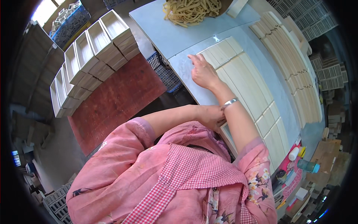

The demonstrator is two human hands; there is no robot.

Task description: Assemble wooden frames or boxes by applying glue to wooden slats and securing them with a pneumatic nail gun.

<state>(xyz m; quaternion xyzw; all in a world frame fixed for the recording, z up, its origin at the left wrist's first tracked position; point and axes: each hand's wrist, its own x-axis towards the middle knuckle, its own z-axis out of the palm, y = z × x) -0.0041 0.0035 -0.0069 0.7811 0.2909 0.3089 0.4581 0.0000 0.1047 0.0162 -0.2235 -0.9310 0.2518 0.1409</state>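
My left hand [212,116] reaches across in front of my body, its fingers bent round the end of a pale wooden box [228,136]. My right forearm and apron hide part of that box and some of the fingers. Over the left edge of the flat pale wooden panels [248,84], my right hand [204,71] is raised, fingers partly stretched and apart, with nothing visible in them. The panels lie side by side in a long block on the blue-grey table [182,69], with narrow lines between them. A silver bracelet circles my right wrist.
Open wooden boxes [84,52] stand stacked on a red board [115,100] at left. Long stacked wooden strips [285,63] line the table's right side. Tan curled strips [190,10] are heaped at the far end. A bottle [308,166] lies at right; a blue crate [166,76] sits below the table.
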